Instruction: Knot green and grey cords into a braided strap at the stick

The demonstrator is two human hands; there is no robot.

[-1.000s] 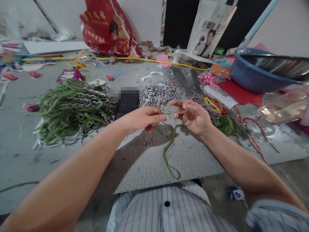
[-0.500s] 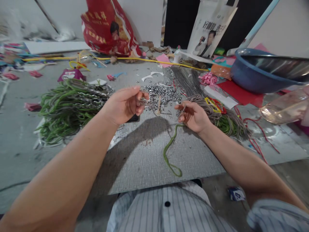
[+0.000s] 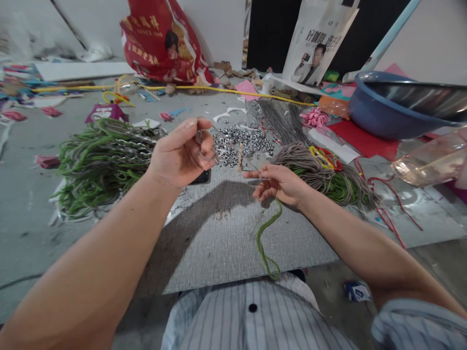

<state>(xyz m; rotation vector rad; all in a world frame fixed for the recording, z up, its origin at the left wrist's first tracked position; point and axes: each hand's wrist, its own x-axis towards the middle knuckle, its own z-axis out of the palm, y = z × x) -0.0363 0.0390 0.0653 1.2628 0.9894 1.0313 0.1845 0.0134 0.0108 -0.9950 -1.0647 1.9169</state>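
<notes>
My left hand [image 3: 185, 153] is raised over the table, its fingers curled and pinching a thin grey length of cord. To its right and slightly lower, my right hand [image 3: 280, 183] grips the cord between thumb and fingers, with the forefinger stretched out to the left. From under the right hand the cord's green tail [image 3: 259, 237] hangs down to the table's front edge and ends in a loop. Behind the hands lies a spread of small silvery beads [image 3: 251, 138], with a short pale stick [image 3: 240, 158] standing up at its front.
A heap of green and grey cords [image 3: 98, 165] lies left, another cord bundle [image 3: 302, 158] right. A dark flat object [image 3: 201, 178] is partly behind my left hand. Farther back are a red bag [image 3: 156, 43], a white bag [image 3: 306, 48] and a blue basin [image 3: 383, 114].
My right hand has moved slightly left and down, its forefinger now extended. My left hand has shifted a little left and up. The green tail has slid down to the table edge.
</notes>
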